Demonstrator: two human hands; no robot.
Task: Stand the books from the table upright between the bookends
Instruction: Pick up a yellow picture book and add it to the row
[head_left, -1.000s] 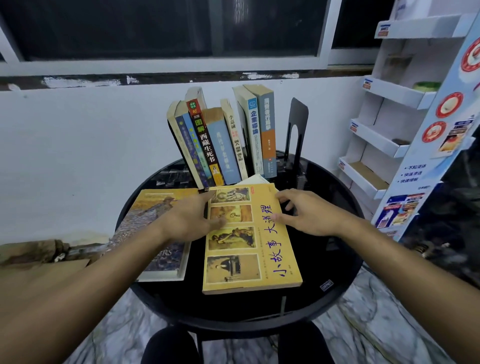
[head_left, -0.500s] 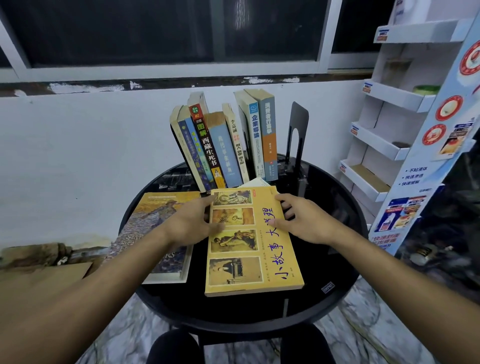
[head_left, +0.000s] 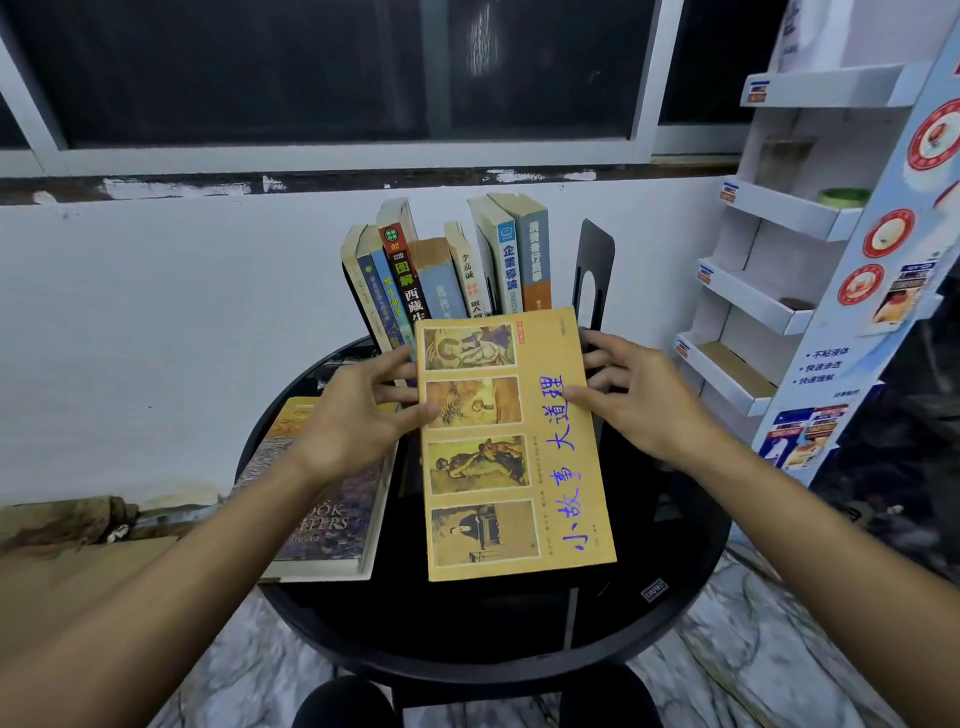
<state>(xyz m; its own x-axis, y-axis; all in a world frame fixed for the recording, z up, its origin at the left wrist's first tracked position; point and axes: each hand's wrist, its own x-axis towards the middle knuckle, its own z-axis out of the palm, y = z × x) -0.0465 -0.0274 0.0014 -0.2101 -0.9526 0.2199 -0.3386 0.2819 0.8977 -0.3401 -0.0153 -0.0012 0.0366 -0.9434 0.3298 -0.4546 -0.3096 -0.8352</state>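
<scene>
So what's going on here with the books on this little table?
A person is shelving books. Both hands, left hand and right hand, hold the yellow book by its side edges, far end tilted up off the black round table. A row of books stands behind it, leaning left, with a black bookend at the right. One more purple book lies flat on the table.
</scene>
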